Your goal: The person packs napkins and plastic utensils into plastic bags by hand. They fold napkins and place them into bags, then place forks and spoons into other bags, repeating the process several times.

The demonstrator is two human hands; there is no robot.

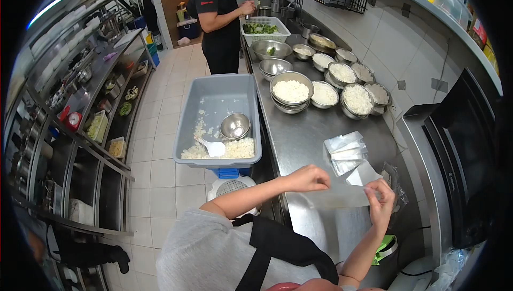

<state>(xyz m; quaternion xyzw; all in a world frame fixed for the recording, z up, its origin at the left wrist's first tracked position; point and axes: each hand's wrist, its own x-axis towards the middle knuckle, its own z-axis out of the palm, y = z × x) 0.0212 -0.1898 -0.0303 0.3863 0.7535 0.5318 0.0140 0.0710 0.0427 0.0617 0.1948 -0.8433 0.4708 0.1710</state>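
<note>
A clear plastic bag point(344, 197) is stretched between my two hands above the steel counter point(291, 136). My left hand point(309, 178) pinches its left end, and my right hand point(380, 199) grips the right end between thumb and fingers. Just beyond the hands lies a stack of flat clear bags point(344, 149), with a white piece point(364, 173) beside it, perhaps paper. Farther along the counter stand several steel bowls of white rice-like food, among them a near one point(291, 89) resting on another bowl.
Left of the counter, a grey tub point(184, 115) holds loose white food, an empty steel bowl point(235, 126) and a white scoop point(214, 147). A person point(219, 16) holding a knife works at the far end near a basket of greens point(262, 27). A black-fronted appliance point(462, 157) stands right.
</note>
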